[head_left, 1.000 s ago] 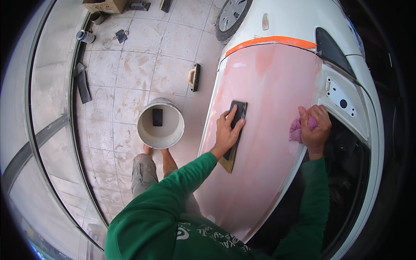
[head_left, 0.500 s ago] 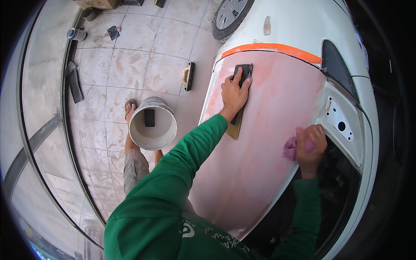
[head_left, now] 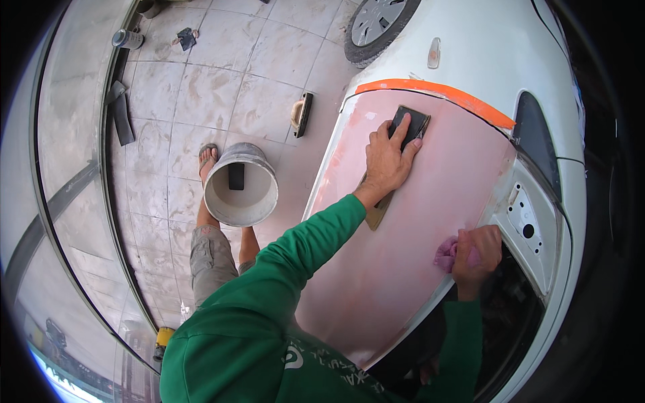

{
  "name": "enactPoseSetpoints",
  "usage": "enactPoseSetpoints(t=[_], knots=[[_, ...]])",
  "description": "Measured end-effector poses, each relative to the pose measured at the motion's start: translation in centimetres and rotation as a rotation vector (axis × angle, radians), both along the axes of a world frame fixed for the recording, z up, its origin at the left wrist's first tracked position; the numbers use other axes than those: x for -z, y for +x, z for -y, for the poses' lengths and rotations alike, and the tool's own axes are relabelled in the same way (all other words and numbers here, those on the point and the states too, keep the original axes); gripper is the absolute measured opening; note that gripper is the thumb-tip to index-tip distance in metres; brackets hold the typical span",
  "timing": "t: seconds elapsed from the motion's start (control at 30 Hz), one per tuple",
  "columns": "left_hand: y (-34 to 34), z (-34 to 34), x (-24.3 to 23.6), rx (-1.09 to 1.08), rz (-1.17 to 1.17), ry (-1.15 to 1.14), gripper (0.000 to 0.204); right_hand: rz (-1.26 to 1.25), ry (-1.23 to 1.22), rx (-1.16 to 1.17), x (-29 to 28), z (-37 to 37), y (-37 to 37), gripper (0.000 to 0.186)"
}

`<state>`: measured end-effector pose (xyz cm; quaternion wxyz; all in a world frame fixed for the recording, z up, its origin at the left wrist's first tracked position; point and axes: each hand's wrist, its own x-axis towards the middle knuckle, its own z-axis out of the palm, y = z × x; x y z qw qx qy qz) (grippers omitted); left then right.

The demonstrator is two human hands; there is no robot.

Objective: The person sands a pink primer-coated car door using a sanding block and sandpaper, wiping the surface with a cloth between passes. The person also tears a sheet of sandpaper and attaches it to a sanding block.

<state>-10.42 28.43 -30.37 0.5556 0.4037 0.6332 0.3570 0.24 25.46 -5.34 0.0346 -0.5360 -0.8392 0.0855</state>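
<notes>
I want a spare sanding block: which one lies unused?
The black-and-tan sanding block on the floor tiles, beside the front wheel; the other block is under the left hand on the pink panel.

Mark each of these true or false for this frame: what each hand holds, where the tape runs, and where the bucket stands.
1. The left hand presses a dark sanding block on the pink panel. True.
2. The right hand is empty. False: it grips a pink cloth.
3. Orange tape runs along the panel's upper edge. True.
4. The bucket sits on the car. False: it stands on the tiled floor.
</notes>
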Motion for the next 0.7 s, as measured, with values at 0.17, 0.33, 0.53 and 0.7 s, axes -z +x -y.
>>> enactPoseSetpoints(t=[0.17, 0.33, 0.53, 0.7], knots=[[-1.5, -2.9, 10.4, -0.133, 0.072, -0.208, 0.064, -0.032, -0.017, -0.026, 0.3, -0.8, -0.3, 0.024], [-1.2, 3.9, 0.9, 0.043, 0.091, 0.075, 0.068, 0.018, -0.072, 0.030, 0.2, -0.1, 0.7, 0.021], [-1.4, -2.1, 17.4, -0.161, 0.066, -0.175, 0.063, 0.027, -0.072, -0.022, 0.5, -1.5, 0.0, 0.023], [-0.5, 5.9, 6.9, -0.063, 0.112, -0.163, 0.067, 0.057, -0.085, 0.055, 0.3, -0.2, 0.0, 0.019]])
